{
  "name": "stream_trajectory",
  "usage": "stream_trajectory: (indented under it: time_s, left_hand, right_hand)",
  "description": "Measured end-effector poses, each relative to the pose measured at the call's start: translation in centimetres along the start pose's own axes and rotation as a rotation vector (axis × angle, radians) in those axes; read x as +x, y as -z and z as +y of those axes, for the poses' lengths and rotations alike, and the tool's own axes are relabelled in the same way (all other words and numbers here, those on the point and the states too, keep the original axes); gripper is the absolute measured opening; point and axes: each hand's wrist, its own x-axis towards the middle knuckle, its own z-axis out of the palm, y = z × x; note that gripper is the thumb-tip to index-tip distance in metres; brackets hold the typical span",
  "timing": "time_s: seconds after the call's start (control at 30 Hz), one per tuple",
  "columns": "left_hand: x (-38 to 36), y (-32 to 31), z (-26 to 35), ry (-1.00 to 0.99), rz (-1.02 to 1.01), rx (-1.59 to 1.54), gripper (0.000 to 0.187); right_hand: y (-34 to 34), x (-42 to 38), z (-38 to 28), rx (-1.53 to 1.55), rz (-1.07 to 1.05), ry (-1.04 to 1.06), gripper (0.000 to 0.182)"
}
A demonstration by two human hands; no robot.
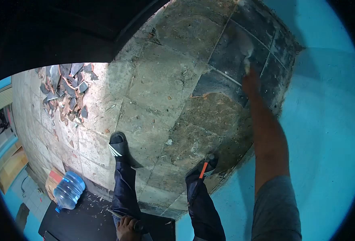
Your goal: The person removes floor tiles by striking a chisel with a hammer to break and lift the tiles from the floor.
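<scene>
My right hand [250, 81] is stretched out over dark grey floor tiles [234, 47], closed on a pale-handled tool [247, 64]. Motion blurs the tool's far end into a greyish smear, so its kind cannot be made out. Low in the view, my left hand [126, 229] is closed by my left leg, against a dark object with a round end [138, 226]; the rest of that object is hidden. A hammer [204, 168] with an orange handle and dark head lies at my right foot. Beside the tiles, a broken tile edge [209, 94] borders rough bare mortar [211, 114].
Broken dark tile pieces [67, 90] are heaped at the left. A large blue water bottle [69, 189] lies on its side near a black panel [93, 217]. A turquoise wall [322, 120] bounds the right side; a large black object [65, 32] covers the upper left.
</scene>
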Motion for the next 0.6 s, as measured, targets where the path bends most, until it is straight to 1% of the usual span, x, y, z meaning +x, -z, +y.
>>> stream_trajectory:
  time_s: [0.03,0.1,0.17,0.27,0.37,0.43,0.47,0.53,0.57,0.6]
  left_hand:
    - [-0.1,0.3,0.3,0.003,-0.005,-0.006,0.041]
    - [0.0,-0.4,-0.4,-0.009,0.001,-0.008,0.043]
    - [-0.1,0.1,-0.8,-0.024,0.014,-0.020,0.044]
    - [-0.1,0.7,-0.9,-0.043,0.044,-0.036,0.043]
    - [-0.1,1.0,-1.2,-0.051,0.061,-0.024,0.040]
    - [-0.2,2.1,-1.0,-0.061,0.062,-0.047,0.037]
    - [-0.1,1.6,-1.8,-0.091,0.101,-0.072,0.037]
    - [0.3,0.3,-3.8,-0.148,0.185,-0.119,0.040]
    - [0.3,0.7,-4.1,-0.150,0.191,-0.107,0.038]
    - [0.3,1.5,-3.8,-0.152,0.197,-0.098,0.036]
  right_hand:
    - [-0.5,-2.0,-0.5,-0.039,0.006,0.040,0.064]
    - [-2.1,-5.9,0.1,0.126,0.064,0.350,0.066]
    - [0.3,-8.8,-1.8,0.133,-0.221,0.412,0.068]
    - [2.3,-11.2,-5.2,0.148,-0.280,0.383,0.065]
    - [1.1,-8.9,-7.5,0.365,-0.093,0.243,0.061]
    - [-0.2,-5.3,-8.7,0.297,0.000,0.209,0.060]
    - [-1.0,-3.9,-9.3,0.266,0.042,0.193,0.059]
    - [-3.1,-2.1,-11.0,0.224,0.005,0.176,0.058]
    - [-4.2,-2.1,-12.0,0.201,-0.014,0.170,0.058]
    - [-5.0,-3.0,-14.0,0.241,0.000,0.126,0.058]
